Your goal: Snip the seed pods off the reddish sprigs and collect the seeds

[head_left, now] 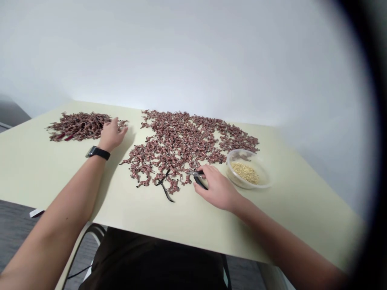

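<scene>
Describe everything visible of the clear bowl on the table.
The round, clear plastic bowl sits upright on the pale green table, uncovered, with a smooth rim. A layer of pale, grain-like bits lies in its bottom. The reddish-brown pile spreads just beyond it. The right hand, gripping pliers, is close beside it, though any contact is hard to tell.

Bright, flat, even light over the pale wall (187, 52) and worktop (305, 217), washed nearly white toward the top of the frame. Soft, faint shadow just right of the left hand (111, 135). Heavy dark vignette down the right edge, with curved fisheye distortion and slight softness toward the corners.
</scene>
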Demonstrator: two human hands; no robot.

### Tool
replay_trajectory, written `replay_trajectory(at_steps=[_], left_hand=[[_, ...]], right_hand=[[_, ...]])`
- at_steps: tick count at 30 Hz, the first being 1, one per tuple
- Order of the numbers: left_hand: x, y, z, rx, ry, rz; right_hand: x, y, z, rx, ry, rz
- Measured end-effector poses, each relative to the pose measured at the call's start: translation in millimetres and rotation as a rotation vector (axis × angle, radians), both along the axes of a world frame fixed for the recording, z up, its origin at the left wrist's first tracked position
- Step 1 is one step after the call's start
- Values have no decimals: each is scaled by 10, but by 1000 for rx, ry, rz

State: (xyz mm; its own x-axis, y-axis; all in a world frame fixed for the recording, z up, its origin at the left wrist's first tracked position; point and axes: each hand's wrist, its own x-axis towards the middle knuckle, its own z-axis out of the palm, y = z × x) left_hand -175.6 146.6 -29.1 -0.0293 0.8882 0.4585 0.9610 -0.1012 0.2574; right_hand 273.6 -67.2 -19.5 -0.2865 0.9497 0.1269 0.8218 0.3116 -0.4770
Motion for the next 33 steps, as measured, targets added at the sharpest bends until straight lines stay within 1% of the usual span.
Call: replay_trajectory(at_steps=[3, 7, 11, 14, 16, 18, 20, 22, 24, 26, 28, 29, 31, 33], left_hand=[[227, 38, -68, -24, 7, -68], [492, -41, -67, -53, -5, -222], [676, -156, -23, -76, 20, -366], [795, -223, 13, -59, 66, -514], [889, -260, 39, -26, 62, -558], [1005, -285, 63, -2, 25, -545], [1142, -291, 76, 4, -16, -526], [1284, -274, 70, -21, -26, -551], [1406, -241, 41, -88, 3, -589], [1488, -209, -2, -160, 50, -593], [1521, -191, -40, -177, 69, -576], [1522, -189, -54, -160, 61, -564], [1504, -196, -66, -112, 21, -554], [1477, -211, -63, -71, -27, -560]], right_hand=[[-10, 1, -46, 98, -107, 39], [-39, -15, -61, 158, -192, 49], [-39, -45, -74, 166, -218, 60], [-31, -77, -58, 139, -219, 78], [-46, -99, -13, 145, -207, 89], [-70, -107, 69, 187, -164, 109], [-73, -89, 177, 271, -79, 113], [-9, -36, 284, 387, 25, 54], [148, 50, 361, 460, 86, -67], [380, 160, 388, 449, 63, -197], [633, 272, 366, 342, -41, -313], [746, 323, 341, 251, -97, -313], [916, 404, 279, 84, -174, -252], [1005, 456, 216, -7, -179, -210]])
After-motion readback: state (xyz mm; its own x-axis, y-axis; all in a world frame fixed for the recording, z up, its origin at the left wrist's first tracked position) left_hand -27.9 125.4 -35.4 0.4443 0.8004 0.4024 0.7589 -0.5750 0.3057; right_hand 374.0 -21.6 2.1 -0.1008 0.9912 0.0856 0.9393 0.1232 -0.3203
